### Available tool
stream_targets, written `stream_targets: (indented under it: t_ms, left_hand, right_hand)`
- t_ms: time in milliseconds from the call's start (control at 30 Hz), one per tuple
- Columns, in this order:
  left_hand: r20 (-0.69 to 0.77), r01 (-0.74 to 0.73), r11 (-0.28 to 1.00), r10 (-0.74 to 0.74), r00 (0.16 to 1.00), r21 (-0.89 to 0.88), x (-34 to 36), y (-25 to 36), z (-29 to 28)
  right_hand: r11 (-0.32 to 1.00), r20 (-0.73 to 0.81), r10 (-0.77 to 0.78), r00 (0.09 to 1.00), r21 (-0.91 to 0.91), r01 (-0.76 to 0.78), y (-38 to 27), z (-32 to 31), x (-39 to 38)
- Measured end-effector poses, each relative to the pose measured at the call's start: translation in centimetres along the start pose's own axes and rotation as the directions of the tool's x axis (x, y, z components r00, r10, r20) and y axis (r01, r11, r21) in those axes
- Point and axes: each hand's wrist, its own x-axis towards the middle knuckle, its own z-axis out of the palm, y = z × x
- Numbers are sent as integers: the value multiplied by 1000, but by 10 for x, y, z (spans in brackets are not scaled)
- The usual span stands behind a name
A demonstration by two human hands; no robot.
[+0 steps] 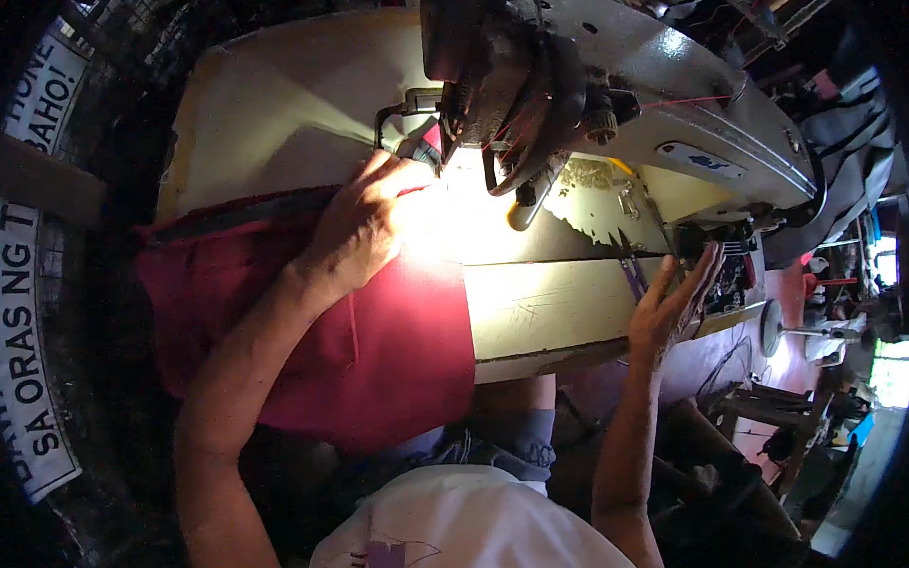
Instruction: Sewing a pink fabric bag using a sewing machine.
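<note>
My left hand (pixel 367 222) is closed at the edge of a dark red cloth (pixel 406 336), beside the needle area of a sewing machine (pixel 669 106). Bright light washes out its fingertips, so the exact grip is hard to see. The cloth lies over the front of the pale machine table (pixel 536 321) and hangs down over my lap. My right hand (pixel 665 302) is raised at the right end of the machine, its fingers stretched out beside the dark wheel parts (pixel 719 265). Whether it touches them I cannot tell.
Small scissors (pixel 629 265) lie on the table below the machine arm, near a small metal piece (pixel 628 200). Red thread (pixel 683 102) runs along the machine. Lettered signs (pixel 31 339) stand at the left. A fan-like round object (pixel 770 328) and clutter fill the right.
</note>
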Motion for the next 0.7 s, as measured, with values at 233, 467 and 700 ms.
stream_targets:
  t_ms: [233, 467, 700]
  left_hand:
    - [4, 1, 1000, -1, 1000, 25, 2, 2, 1]
    - [12, 67, 997, -68, 998, 23, 0, 1, 3]
    - [-52, 71, 997, -69, 996, 38, 7, -5, 12]
  right_hand:
    - [1000, -9, 16, 1000, 10, -16, -1, -2, -1]
    - [998, -29, -1, 1000, -64, -1, -2, 0, -2]
    - [990, -33, -36, 999, -140, 31, 4, 0, -2]
